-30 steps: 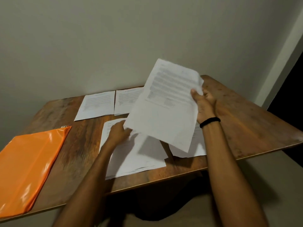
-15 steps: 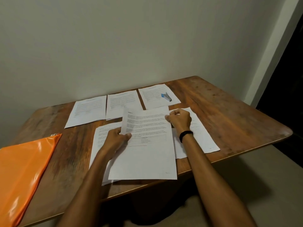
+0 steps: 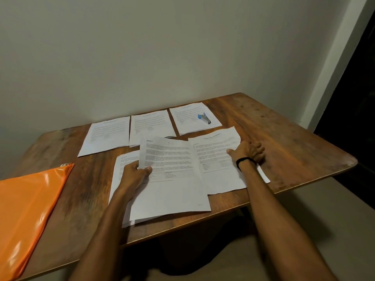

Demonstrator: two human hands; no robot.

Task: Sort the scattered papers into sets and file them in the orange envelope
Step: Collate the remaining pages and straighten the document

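Resting on far stack [image 3: 186, 122] — blue stapler [image 3: 204, 118]; orange envelope [image 3: 26, 207] lies left.

A plain pale wall [image 3: 162, 57] rises behind a worn wooden bench [image 3: 284, 138] with rounded corners. At the right, a light door frame [image 3: 341, 57] borders a dark opening [image 3: 361, 98]. The floor [image 3: 304, 230] below is pale beige, dimly lit.

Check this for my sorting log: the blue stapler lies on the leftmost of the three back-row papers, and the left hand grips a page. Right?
Not quite. The head view shows the blue stapler on the rightmost back-row paper, not the leftmost. The left hand does grip a page.
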